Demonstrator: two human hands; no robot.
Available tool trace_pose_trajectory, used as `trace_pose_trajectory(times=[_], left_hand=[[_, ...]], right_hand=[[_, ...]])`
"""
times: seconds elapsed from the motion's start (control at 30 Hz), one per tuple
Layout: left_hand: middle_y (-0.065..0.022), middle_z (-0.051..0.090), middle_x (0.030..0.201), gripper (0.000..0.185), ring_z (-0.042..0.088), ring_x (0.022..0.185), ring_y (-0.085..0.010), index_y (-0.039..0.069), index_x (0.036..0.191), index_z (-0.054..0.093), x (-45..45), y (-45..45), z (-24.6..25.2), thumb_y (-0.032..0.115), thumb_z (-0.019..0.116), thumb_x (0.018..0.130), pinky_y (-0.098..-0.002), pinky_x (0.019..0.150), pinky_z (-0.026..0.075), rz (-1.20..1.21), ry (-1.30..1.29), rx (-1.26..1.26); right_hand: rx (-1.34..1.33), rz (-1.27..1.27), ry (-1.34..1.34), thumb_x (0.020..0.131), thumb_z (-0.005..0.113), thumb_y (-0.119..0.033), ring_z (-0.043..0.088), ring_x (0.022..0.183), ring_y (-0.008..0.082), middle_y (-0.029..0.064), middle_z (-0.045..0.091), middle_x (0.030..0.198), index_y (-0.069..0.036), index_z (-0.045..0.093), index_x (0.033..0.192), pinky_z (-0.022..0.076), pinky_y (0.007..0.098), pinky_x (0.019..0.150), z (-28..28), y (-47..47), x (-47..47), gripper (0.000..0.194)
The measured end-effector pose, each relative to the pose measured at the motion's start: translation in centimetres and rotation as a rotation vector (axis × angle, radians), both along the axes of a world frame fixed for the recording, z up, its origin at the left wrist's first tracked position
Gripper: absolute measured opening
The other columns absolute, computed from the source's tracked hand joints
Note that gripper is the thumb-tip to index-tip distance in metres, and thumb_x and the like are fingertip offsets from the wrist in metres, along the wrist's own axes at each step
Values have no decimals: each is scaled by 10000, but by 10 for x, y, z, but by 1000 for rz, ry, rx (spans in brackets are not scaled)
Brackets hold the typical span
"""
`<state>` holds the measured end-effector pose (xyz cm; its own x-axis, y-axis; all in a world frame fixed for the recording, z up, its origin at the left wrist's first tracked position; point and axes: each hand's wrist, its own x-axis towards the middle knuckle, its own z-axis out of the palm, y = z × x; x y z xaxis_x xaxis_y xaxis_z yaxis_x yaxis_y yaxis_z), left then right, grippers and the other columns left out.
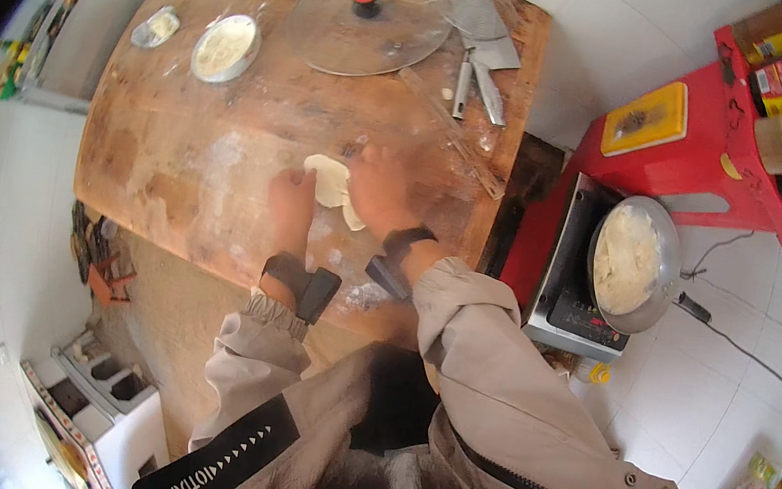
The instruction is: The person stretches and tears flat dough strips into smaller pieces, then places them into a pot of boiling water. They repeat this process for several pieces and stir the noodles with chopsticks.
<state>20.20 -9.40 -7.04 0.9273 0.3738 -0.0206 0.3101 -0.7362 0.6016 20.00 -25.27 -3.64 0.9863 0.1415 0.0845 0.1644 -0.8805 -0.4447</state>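
Observation:
A small flattened piece of pale dough (328, 180) lies on the floured wooden table (179, 137) in front of me. My left hand (291, 201) pinches its left edge between thumb and fingers. Over the dough's right side is my right hand (378, 189), blurred, with its fingers bent down. The right palm hides part of the dough, and a narrow flap sticks out below it. Whether the right fingers grip the dough or only press on it does not show. Both wrists wear dark straps.
A white bowl of flour (226, 49) and a small dish (156, 27) stand at the far left. Behind lie a glass lid (371, 21), a cleaver (490, 88) and a thin wooden stick (453, 132). A pan (667, 263) with dough sits on an induction cooker (557, 300) at right.

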Motion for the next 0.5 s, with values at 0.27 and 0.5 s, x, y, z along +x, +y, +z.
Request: trace_pose_trajectory(times=[0.27, 0.5], left_hand=[[-170, 602, 924, 247, 573, 854, -315, -36, 944, 574, -6, 2, -11, 185, 576, 834, -388, 758, 475, -90, -55, -278], [-132, 569, 1099, 267, 582, 961, -249, -42, 1136, 481, -13, -25, 59, 121, 412, 936, -359, 857, 480, 255, -126, -1498]], right_hand=[[812, -64, 65, 793, 596, -127, 566, 651, 172, 50, 621, 760, -39, 612, 806, 454, 323, 622, 1, -12, -10, 90], [1312, -186, 179, 818, 601, -117, 528, 665, 91, 44, 577, 721, 2, 566, 847, 452, 266, 595, 32, -24, -10, 128]])
